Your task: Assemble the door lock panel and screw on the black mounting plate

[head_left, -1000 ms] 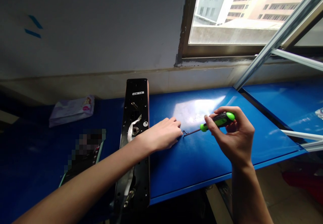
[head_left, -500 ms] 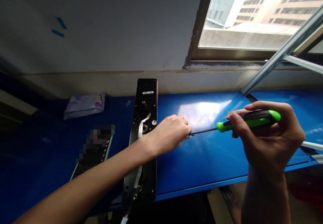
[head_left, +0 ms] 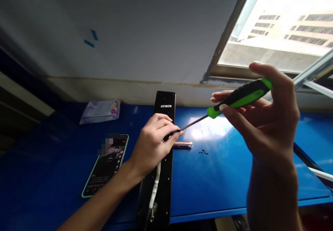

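My right hand (head_left: 270,120) grips a green-and-black screwdriver (head_left: 239,99), its fingers around the handle and the shaft slanting down to the left. At the shaft's tip, the thumb and forefinger of my left hand (head_left: 156,140) are pinched together around a tiny dark piece that looks like a screw. This hand is over the long black panel (head_left: 166,175), hiding part of its middle. A white wrapped cable (head_left: 155,186) runs along the panel's near half. Several small dark screws (head_left: 204,152) lie on the blue table to the right of the panel.
A shiny copper-coloured bar (head_left: 183,144) sticks out from the panel's right side. On the left, a phone (head_left: 106,168) and a white-purple packet (head_left: 100,111) lie on the blue table (head_left: 208,186). Behind are the wall and window; a metal frame (head_left: 314,68) stands at right.
My left hand has moved from the table beside the panel to above the panel. The screwdriver followed to the left and tilts more steeply. The bar and loose screws have come into sight.
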### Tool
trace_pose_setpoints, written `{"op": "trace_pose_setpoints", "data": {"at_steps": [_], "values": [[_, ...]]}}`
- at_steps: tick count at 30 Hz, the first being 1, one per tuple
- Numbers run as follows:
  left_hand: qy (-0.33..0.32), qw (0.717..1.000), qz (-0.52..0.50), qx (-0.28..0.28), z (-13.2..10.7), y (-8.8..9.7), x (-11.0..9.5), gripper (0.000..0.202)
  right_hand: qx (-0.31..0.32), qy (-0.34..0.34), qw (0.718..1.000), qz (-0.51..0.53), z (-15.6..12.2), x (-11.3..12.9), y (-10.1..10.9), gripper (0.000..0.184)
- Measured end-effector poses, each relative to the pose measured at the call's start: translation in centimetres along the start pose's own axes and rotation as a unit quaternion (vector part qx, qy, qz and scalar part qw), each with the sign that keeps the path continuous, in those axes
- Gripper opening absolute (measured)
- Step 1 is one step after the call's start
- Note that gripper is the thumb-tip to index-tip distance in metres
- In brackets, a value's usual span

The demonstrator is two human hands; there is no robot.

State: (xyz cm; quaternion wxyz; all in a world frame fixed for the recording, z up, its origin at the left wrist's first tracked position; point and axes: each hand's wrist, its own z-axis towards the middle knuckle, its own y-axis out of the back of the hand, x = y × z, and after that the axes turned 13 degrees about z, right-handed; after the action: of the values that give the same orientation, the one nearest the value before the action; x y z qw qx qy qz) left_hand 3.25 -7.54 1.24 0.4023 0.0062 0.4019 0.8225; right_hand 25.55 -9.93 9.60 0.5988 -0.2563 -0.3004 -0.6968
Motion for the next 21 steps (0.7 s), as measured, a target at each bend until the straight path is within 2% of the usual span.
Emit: {"op": "trace_pose_setpoints", "data": {"at_steps": [1, 4, 7, 10, 13, 21], "values": [[0.01, 1.0, 0.009, -0.019, 0.0, 0.1, 0.3, 0.006, 0.0, 0.035, 0.999, 0.0, 0.6, -0.2, -0.5, 0.061], [0.056, 0.996, 0.034, -0.058, -0.5, -0.1, 1.4, 0.027, -0.014, 0.158, 0.987, -0.022, 1.9, -0.9, -1.7, 0.063], [0.133, 0.99, 0.022, -0.046, -1.5, -0.5, 2.5, 0.037, -0.009, 0.214, 0.976, -0.045, 2.6, -1.5, -2.4, 0.065], [0.191, 0.981, -0.028, 0.0, -2.5, -1.0, 3.1, 0.038, 0.0, 0.234, 0.971, -0.054, 2.8, -1.8, -3.0, 0.068], [0.216, 0.974, -0.068, 0.026, -3.0, -1.3, 3.2, 0.041, 0.004, 0.236, 0.971, -0.039, 2.7, -2.3, -3.8, 0.068], [0.253, 0.96, -0.114, 0.033, -3.6, -1.9, 2.7, 0.048, 0.044, 0.186, 0.981, -0.038, 1.7, -4.0, -4.8, 0.078]]}}
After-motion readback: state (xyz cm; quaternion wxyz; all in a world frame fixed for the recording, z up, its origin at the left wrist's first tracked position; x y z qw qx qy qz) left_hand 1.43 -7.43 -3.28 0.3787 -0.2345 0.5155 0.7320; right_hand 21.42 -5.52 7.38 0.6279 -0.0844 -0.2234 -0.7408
